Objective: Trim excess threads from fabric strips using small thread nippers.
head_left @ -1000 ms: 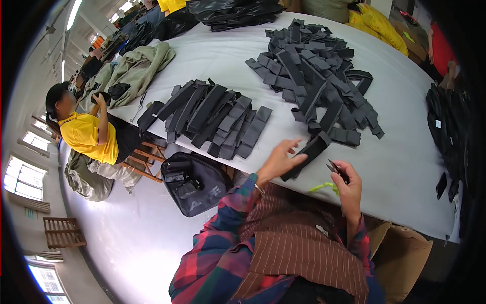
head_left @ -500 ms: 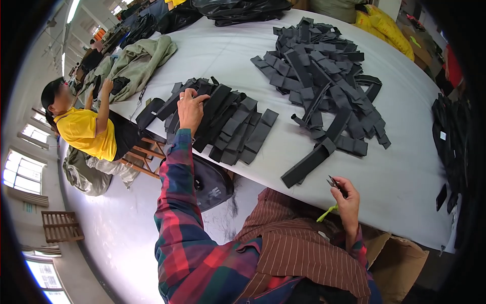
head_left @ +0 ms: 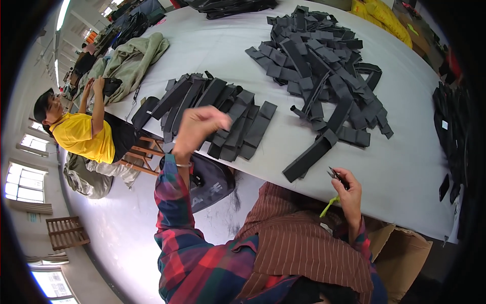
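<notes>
My left hand [head_left: 197, 127] is raised over the near edge of a flat row of dark grey strap pieces [head_left: 223, 114] on the white table [head_left: 405, 167]. Its fingers are curled and nothing shows in them. My right hand [head_left: 348, 188] rests at the table's near edge, closed on small thread snips [head_left: 335, 176] with a yellow-green cord. One long dark strap piece [head_left: 311, 154] lies alone on the table just left of that hand. A large loose heap of the same strap pieces [head_left: 324, 71] is farther back.
A person in a yellow shirt [head_left: 81, 134] sits at the table's left end handling green fabric [head_left: 129, 61]. A dark bag [head_left: 210, 180] lies on the floor below my left arm. A cardboard box [head_left: 400, 253] stands at my right. Black pieces [head_left: 450, 121] lie at the table's right.
My left hand let go of the long strap by my right hand, swung left to the flat row of pieces, and has now pulled back toward me. The right hand stayed put.
</notes>
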Demonstrator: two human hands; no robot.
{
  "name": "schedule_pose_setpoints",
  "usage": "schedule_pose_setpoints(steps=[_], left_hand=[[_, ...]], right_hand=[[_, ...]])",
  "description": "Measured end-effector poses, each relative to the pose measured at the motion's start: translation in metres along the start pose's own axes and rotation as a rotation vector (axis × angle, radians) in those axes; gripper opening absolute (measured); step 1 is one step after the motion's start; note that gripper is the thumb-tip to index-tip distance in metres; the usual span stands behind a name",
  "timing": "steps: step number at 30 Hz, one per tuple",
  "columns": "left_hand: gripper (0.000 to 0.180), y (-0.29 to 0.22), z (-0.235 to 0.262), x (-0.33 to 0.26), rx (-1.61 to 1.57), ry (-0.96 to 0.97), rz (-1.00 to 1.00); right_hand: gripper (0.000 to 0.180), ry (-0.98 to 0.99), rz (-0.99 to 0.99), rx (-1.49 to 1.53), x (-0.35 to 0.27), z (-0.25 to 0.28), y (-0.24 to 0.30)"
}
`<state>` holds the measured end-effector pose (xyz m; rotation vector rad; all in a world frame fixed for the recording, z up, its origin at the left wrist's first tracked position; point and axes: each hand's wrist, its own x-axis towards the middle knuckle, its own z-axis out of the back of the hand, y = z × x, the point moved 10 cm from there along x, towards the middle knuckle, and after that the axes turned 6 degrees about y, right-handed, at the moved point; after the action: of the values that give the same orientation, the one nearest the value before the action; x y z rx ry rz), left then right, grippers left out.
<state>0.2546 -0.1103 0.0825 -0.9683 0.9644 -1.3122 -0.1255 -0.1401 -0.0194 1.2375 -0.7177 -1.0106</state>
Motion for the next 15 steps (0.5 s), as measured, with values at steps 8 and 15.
schedule_pose_setpoints(steps=[8, 15], left_hand=[[0.033, 0.026, -0.189, -0.022, 0.198, 0.460, 0.004], [0.022, 0.052, -0.143, -0.014, 0.100, 0.011, 0.067]], right_hand=[[0.025, -0.012, -0.008, 0.041, -0.013, 0.016, -0.002], [0.024, -0.074, -0.053, 0.094, -0.029, 0.041, -0.029]])
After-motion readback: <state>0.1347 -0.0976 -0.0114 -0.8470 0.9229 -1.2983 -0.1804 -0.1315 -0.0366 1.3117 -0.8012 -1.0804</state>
